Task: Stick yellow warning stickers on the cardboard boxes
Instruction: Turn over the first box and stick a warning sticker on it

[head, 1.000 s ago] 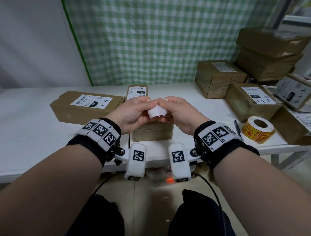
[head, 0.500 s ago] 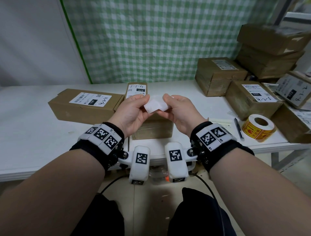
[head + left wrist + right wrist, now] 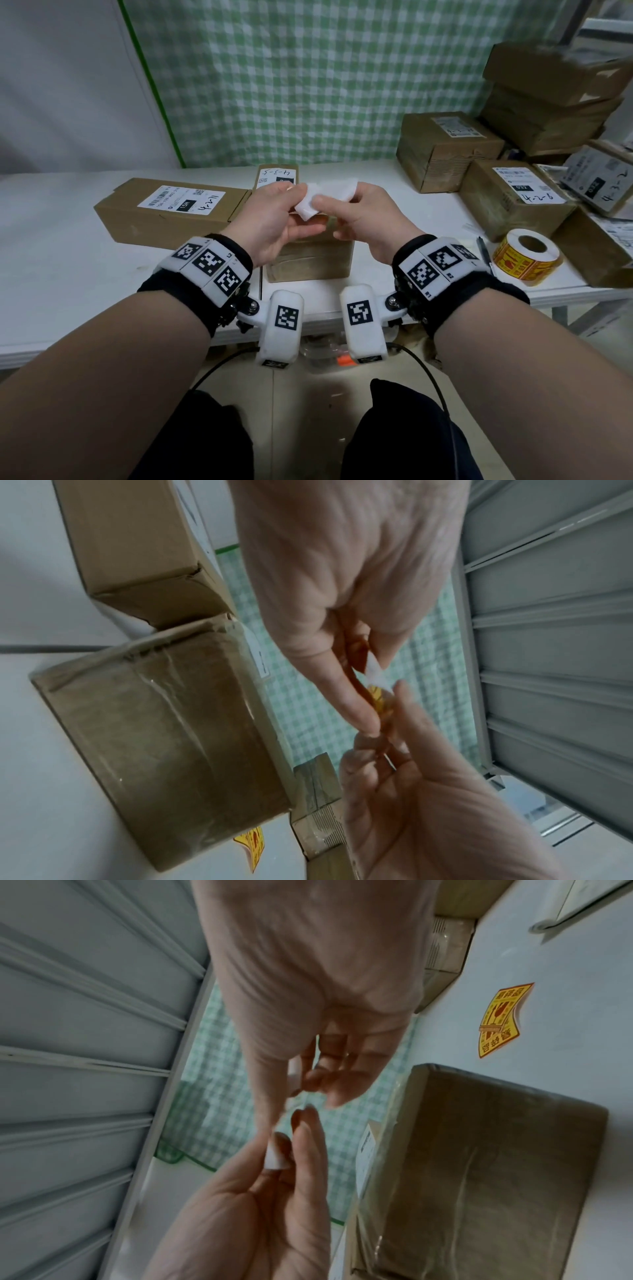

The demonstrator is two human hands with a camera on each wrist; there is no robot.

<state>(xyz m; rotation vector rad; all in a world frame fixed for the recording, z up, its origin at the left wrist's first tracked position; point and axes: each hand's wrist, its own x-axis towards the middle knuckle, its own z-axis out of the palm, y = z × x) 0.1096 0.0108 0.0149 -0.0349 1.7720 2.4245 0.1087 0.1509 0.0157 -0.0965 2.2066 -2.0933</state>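
Both hands pinch one white-backed yellow warning sticker (image 3: 329, 198) at frame centre, left hand (image 3: 270, 222) and right hand (image 3: 370, 222) peeling it above the tape-wrapped brown cardboard box (image 3: 308, 257); not yet stuck. No sticker shows on any visible box face, so most work looks left. Yellow sticker roll (image 3: 527, 257) sits right of frame; a loose yellow sticker (image 3: 500, 1020) lies on the white table (image 3: 51, 257).

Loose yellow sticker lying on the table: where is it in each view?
Head: not visible.
Left wrist: loose yellow sticker bottom centre, beside the taped box's lower edge.
Right wrist: upper right, above that box.
Shared landmark: the taped box, under the hands in head.
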